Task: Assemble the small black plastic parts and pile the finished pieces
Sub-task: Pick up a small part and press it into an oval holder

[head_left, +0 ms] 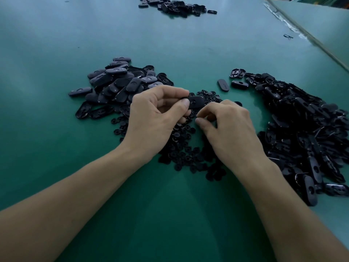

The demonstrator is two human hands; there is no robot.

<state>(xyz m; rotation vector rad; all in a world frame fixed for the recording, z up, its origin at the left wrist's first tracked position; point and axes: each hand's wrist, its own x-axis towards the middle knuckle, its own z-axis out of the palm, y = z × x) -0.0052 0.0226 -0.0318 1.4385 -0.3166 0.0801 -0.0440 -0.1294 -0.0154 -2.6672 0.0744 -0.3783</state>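
My left hand [156, 114] pinches a black oval shell [196, 101] between thumb and fingers, just above a heap of small round black parts [187, 148] in the middle of the green table [56, 129]. My right hand [226, 125] hovers over that heap with its thumb and forefinger curled together; whether a small part sits between them is hidden. A pile of oval pieces [113, 84] lies to the left. A bigger heap of oval shells [302, 129] spreads at the right.
Another pile of black parts [175, 5] lies at the far edge. Two loose oval pieces [223, 85] sit between the piles. A seam with tape [294, 29] runs along the table's right side. A small clip [288, 36] lies near it.
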